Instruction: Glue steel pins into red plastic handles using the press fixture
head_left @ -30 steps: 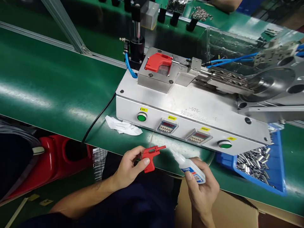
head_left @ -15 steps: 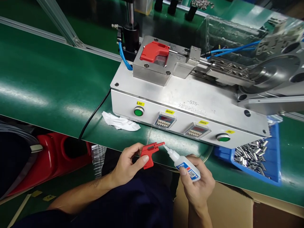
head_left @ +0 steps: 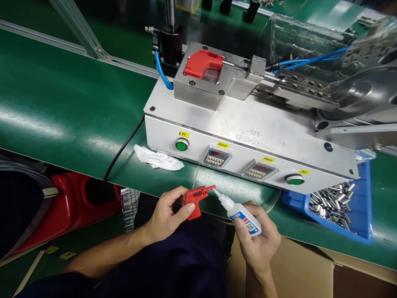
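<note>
At near edge of green belt [head_left: 62, 103], before metal control box [head_left: 248, 136]: left hand [head_left: 164, 217] in from lower left, right hand [head_left: 262, 242] up from below, right fingers wrapped round glue bottle [head_left: 243, 216], left thumb and fingers pinching red plastic part [head_left: 195, 198], nozzle tip at its right end.

A person is showing a bare left hand [head_left: 167, 215] and a bare right hand [head_left: 260, 244], with both forearms uncovered behind them. Below and between the hands, a dark navy garment [head_left: 186, 265] is covering the body, its cloth continuing behind the left forearm.
</note>
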The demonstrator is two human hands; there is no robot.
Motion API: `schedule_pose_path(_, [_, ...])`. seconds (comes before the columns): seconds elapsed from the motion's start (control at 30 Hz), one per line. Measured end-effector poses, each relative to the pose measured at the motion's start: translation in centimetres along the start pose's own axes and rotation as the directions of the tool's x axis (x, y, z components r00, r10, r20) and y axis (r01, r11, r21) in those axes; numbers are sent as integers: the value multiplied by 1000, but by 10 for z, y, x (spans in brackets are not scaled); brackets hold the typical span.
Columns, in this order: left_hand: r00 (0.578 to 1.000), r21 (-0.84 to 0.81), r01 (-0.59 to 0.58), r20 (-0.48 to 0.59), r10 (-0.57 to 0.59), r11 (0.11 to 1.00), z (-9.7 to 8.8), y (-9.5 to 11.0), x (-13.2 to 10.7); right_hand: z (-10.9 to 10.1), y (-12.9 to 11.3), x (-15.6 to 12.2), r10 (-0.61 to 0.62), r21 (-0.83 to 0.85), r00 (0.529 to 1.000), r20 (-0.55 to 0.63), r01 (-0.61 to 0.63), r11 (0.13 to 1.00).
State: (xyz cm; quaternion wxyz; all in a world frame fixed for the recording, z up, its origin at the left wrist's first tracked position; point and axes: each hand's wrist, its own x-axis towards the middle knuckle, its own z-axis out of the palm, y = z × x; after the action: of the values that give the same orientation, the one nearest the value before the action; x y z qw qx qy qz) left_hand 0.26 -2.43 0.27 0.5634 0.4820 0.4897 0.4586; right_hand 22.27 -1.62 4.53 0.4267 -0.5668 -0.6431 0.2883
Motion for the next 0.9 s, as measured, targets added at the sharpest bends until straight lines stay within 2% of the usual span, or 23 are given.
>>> schedule_pose_path(0.2, [998,56,-56,3,56,997,0,-2,0,2,0,0,-2,23,1000,-2,2,1000])
schedule_pose_path(0.37, [983,169,-177,-9,181,970,-1,-3,-1,3,0,-1,2,17,1000,-7,-2,1000])
schedule_pose_path(0.57, [945,281,-304,-32,326,910,-3,1,3,3,-1,-2,31,25,1000,0,-31,999])
schedule_pose_path(0.77, [954,255,-281,-32,298,925,-2,1,2,4,1,-5,78,50,997,-17,-77,996])
schedule_pose_path(0.9, [961,231,-262,-31,276,937,-2,-2,2,4,3,-8,62,105,998,-6,-61,993])
